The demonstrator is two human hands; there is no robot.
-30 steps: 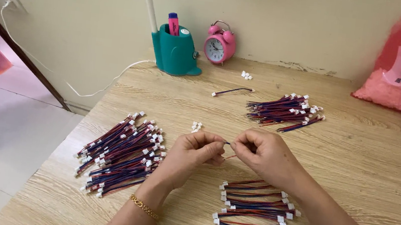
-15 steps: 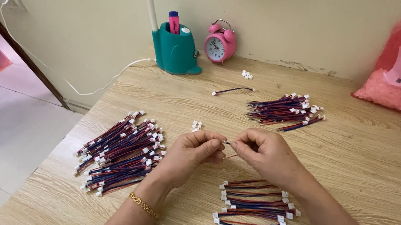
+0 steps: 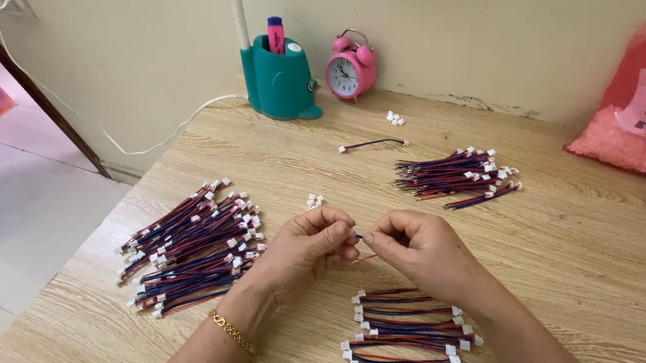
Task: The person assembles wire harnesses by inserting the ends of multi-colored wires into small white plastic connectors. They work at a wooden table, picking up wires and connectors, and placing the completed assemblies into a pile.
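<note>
Red-blue wire [image 3: 364, 257]: pinched between your left hand [image 3: 314, 247] and right hand [image 3: 421, 249], fingertips clenched on it, above the wooden table [image 3: 574, 251]; bundles [image 3: 190, 243] alongside.

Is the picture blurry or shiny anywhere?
Head view: soft, even light, no glare on the pale wooden table; both hands, left and right, look sharp; the thin red-blue wire between them is too small to see clearly.

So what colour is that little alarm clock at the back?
Pink, with a white face; the alarm clock shows in the head view.
</note>
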